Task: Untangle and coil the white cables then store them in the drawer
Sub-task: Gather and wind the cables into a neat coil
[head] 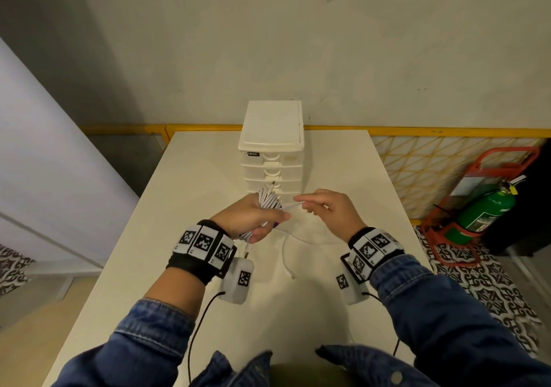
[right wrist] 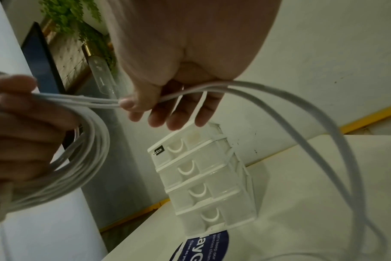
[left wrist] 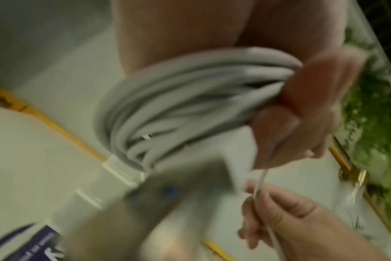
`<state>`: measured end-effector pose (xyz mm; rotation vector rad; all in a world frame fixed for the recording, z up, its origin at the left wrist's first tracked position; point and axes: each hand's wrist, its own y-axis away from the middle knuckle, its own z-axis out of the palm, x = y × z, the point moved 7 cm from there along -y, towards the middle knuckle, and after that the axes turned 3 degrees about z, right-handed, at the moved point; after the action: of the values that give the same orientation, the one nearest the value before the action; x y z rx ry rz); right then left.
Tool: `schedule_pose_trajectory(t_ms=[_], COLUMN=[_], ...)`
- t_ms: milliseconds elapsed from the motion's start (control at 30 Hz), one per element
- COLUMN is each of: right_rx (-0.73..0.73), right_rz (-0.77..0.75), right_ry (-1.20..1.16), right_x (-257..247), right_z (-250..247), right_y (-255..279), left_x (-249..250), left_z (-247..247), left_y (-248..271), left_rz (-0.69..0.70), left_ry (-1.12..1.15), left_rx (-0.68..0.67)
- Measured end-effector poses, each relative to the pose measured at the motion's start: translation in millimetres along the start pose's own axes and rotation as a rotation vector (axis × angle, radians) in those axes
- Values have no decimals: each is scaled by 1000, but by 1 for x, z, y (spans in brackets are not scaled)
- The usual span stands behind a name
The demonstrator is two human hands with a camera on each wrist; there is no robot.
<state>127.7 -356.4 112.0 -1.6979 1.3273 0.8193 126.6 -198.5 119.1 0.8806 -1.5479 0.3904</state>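
Left hand closed round a bundle of coiled white cables near frame centre, just in front of the drawer unit. Right hand at centre right, thumb and forefinger pinching two loose strands running straight into the coil, other fingers relaxed. Remaining slack trailing down to the counter below centre, one free end lying there. Drawers all apparently closed.

Likely troubles from here: loops springing off the left hand if the grip eases, since the coil looks loosely stacked rather than bound. Two strands fed together, so probably uneven lengths and a fresh twist or kink. Trailing plug end liable to snag at the counter edge or whip against the unit. No spare hand for opening a drawer without loosening the bundle.
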Motion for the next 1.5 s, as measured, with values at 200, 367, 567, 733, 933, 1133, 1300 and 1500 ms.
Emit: schedule_pose_trajectory(t_ms=[200,367,567,733,933,1133,1300,1500], right_rx=[46,214,201,183,143,100,103,43], right_rz=[13,-93,-54,-4,25,51,107,146], right_ry=[-34,-68,23,21,80,114,-37,24], right_x=[-4,-32,-22,-15,-12,-12,3,7], right_z=[4,-21,-20,-11,-7,5,6,27], right_y=[0,-11,-15,-15,-17,-11,-11,-5], left_x=[15,2,20,35,45,48,68,104], left_z=[9,46,38,38,36,34,29,11], left_y=[-2,-2,-4,-6,-11,-10,-4,1], left_rz=[27,-106,6,72,151,176,264,500], left_ry=[318,243,385,570,702,734,859,1047], left_rx=[14,-182,-60,-87,-113,-72,-90,-87])
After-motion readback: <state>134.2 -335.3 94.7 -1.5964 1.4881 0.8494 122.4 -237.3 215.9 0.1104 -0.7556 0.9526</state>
